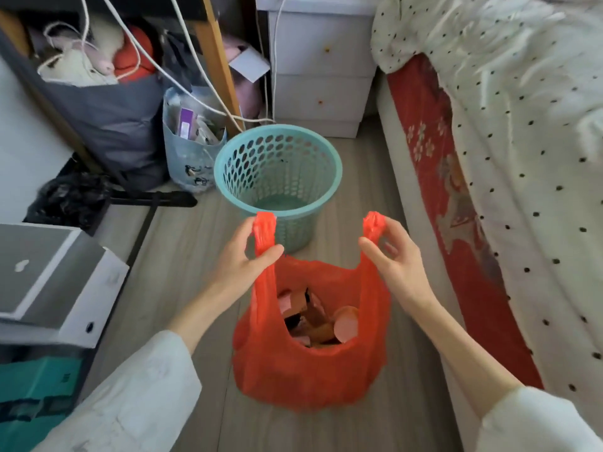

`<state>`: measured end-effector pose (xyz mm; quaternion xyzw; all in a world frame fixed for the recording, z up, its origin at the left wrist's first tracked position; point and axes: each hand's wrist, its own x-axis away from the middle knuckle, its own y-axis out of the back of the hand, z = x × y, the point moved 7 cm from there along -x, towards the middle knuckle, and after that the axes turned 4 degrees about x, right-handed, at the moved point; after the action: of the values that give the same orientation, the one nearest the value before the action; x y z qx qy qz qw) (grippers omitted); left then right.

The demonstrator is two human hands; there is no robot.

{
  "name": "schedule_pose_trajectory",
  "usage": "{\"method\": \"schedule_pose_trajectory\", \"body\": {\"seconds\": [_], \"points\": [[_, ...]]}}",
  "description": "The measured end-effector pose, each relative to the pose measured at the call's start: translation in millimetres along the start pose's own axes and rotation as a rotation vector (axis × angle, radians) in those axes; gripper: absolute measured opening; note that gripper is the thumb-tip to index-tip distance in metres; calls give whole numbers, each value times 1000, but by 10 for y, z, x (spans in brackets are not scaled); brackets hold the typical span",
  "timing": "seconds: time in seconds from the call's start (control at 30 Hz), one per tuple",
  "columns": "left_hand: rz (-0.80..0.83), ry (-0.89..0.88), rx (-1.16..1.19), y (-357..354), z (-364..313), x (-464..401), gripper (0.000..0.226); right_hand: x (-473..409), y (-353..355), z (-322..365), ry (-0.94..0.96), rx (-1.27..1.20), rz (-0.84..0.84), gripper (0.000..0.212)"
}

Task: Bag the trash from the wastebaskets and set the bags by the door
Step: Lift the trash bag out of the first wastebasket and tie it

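**Red trash bag held up by both handles over the floor**

The left hand (243, 256) pinches the left handle (265, 233) of the red bag (303, 380), thumb and fingers closed on the twisted plastic, whose end sticks up above the grip. The right hand (390, 252) pinches the right handle (373, 228) between thumb and forefinger, the other fingers loosely curled behind it. The two handles are pulled apart, so the mouth of the bag gapes between the hands, and the bag hangs below both grips, toward 6 o'clock from them. Inside the opening lies trash (321, 316): crumpled paper and what looks like a round cup, tinted red by the plastic.

The teal wastebasket (277, 177) stands upright on the wooden floor (375, 177) at 12 o'clock from the bag, just beyond the hands; the left handle overlaps its lower wall in the view. Its perforated inside shows no liner.

At 3 o'clock from the bag runs a bed (522, 164) with a dotted white cover over a red sheet. At 12 o'clock, behind the basket, stands a white drawer unit (321, 76). At 10 o'clock a pale blue bag (187, 151) of packets sits beside a grey fabric bin (111, 122), with white cords (182, 86) trailing over them. At 9 o'clock lies a white box (55, 282).
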<state>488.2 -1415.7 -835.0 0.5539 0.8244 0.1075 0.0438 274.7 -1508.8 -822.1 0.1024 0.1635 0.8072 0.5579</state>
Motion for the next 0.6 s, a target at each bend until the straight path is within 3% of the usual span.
{"method": "schedule_pose_trajectory", "body": {"seconds": [0.1,0.2,0.3,0.4,0.43,0.47,0.53,0.6], "points": [[27,2,61,-160,397,17,63,47,-75,-352,66,51,-15,44],[-50,-90,79,-285,653,-10,73,48,-90,-625,102,15,-87,52],[-150,-172,78,-323,757,-59,51,68,-217,-791,171,8,-3,75],[-136,-214,85,-335,647,-46,26,46,-408,-973,231,236,129,97],[-129,-213,93,-332,591,-29,28,27,-452,-1051,226,302,149,92],[-128,-212,96,-319,531,-16,29,28,-488,-1079,214,338,156,70],[-143,-184,113,-269,462,-14,25,67,-553,-1011,213,469,105,11],[-155,-154,161,-230,439,-9,21,130,-600,-899,212,402,39,32]]}}
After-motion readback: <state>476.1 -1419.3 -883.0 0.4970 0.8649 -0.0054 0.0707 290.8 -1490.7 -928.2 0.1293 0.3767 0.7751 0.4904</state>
